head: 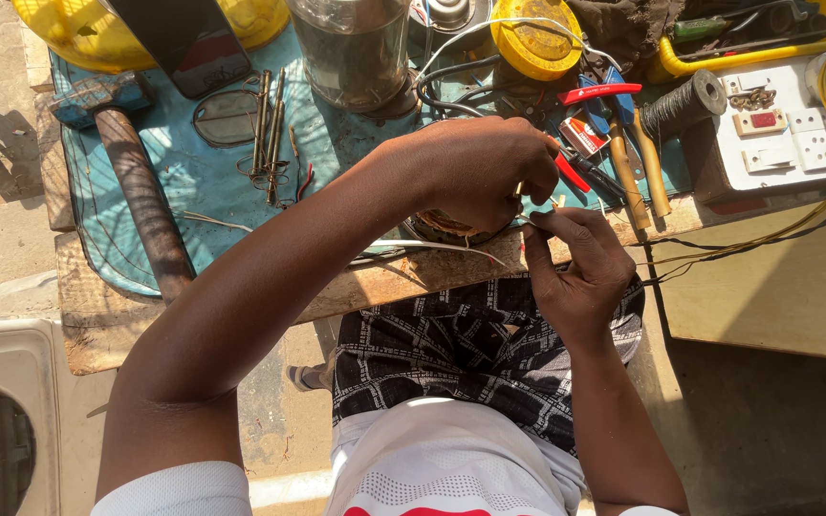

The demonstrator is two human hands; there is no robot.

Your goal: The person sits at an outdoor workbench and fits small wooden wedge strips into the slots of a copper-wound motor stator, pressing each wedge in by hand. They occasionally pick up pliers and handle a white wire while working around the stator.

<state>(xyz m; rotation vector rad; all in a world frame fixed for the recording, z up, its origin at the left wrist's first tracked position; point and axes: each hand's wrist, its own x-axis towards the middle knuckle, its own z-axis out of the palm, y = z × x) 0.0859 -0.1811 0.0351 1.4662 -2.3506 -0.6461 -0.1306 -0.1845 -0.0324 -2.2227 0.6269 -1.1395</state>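
My left hand (475, 167) is closed over a small round wound coil part (444, 227) at the front edge of the wooden bench (97, 315), hiding most of it. My right hand (577, 268) sits just right of it, fingertips pinched on a thin wire (526, 222) coming from the part. White sleeved leads (432, 246) trail left from under my left hand. What my left fingers pinch is hidden.
On the blue mat (193, 182) lie a hammer (136, 182), thin metal rods (270, 124), a clear jar (356, 48), red-handled pliers (595, 94), yellow-handled pliers (638, 172), a black wire spool (685, 103), a yellow reel (532, 43). A white socket board (786, 134) stands right.
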